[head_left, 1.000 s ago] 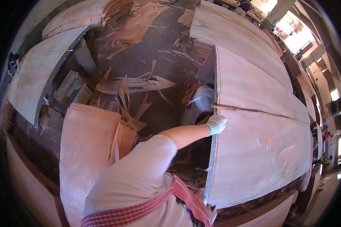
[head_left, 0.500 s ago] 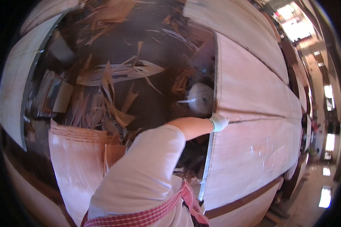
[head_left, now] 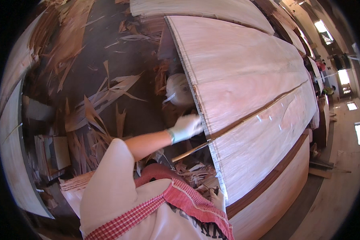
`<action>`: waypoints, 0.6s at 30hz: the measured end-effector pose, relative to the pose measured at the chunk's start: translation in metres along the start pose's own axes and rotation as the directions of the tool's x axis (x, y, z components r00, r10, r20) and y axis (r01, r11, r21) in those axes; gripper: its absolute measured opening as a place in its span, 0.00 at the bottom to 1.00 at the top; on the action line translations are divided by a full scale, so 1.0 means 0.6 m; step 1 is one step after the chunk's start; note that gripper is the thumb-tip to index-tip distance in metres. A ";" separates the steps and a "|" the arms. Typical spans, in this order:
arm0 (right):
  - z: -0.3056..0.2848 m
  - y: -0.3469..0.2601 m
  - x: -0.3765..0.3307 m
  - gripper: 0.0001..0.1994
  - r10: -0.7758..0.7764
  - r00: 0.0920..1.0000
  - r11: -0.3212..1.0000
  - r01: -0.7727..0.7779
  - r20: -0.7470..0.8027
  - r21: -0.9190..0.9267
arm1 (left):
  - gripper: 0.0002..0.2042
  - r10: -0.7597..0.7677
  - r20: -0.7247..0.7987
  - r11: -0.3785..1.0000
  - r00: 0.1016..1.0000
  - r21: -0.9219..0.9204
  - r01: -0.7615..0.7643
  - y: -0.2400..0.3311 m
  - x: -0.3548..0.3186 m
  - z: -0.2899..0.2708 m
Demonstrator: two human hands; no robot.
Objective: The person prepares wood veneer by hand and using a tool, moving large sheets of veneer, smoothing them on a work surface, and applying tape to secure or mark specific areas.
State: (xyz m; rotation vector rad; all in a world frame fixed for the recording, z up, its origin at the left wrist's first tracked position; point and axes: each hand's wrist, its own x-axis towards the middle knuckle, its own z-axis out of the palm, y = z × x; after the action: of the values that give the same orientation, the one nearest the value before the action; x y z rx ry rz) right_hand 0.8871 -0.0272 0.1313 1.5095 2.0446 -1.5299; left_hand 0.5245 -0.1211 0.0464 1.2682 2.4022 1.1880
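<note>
My left hand (head_left: 187, 127), in a white glove, is beside the near edge of a stack of pale veneer sheets (head_left: 248, 96). Motion blurs its fingers. A narrow wood strip (head_left: 190, 153) juts past the stack's edge, just below this hand. It lines up with a dark gap between two sheets on top. Low in the view, my right hand (head_left: 217, 199), also gloved, is by the stack's lower corner. Its fingers are curled, with something small and dark at them that I cannot make out. My red checked cloth partly covers that area.
A white roll (head_left: 179, 90) with a loose end sits beside the stack. Torn veneer scraps (head_left: 94, 110) litter the dark floor. More veneer stacks stand at the far side (head_left: 204, 10) and the lower right (head_left: 274, 196). A pale panel (head_left: 12, 148) stands at the left.
My left hand has come off the sheets, back toward me past their edge. The strip now sticks out there, and the gap between the sheets looks wider. The view has turned; my right hand shows more.
</note>
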 end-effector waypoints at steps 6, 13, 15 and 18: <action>0.033 -0.057 0.022 0.11 -0.220 0.975 0.960 0.216 -0.005 -0.180 | 0.23 -0.344 -0.185 0.908 0.921 0.185 0.376 -0.078 0.258 0.001; 0.028 -0.133 0.115 0.14 -0.372 0.928 0.902 0.364 0.009 -0.234 | 0.10 -0.447 -0.055 0.805 0.893 0.410 0.428 -0.087 0.295 -0.009; 0.023 -0.158 0.132 0.16 -0.438 0.897 0.877 0.412 -0.057 -0.247 | 0.12 -0.437 -0.121 0.800 0.891 0.401 0.447 -0.079 0.298 -0.009; 0.012 -0.216 0.130 0.18 -0.421 0.904 0.890 0.398 -0.067 -0.222 | 0.12 -0.460 -0.074 0.834 0.885 0.306 0.459 -0.120 0.295 -0.005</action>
State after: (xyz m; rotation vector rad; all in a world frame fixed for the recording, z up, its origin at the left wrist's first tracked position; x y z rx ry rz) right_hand 0.7455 0.0195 0.1578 1.1616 2.6279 -1.3227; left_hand 0.3687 -0.0117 0.0315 0.6716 2.7531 0.6807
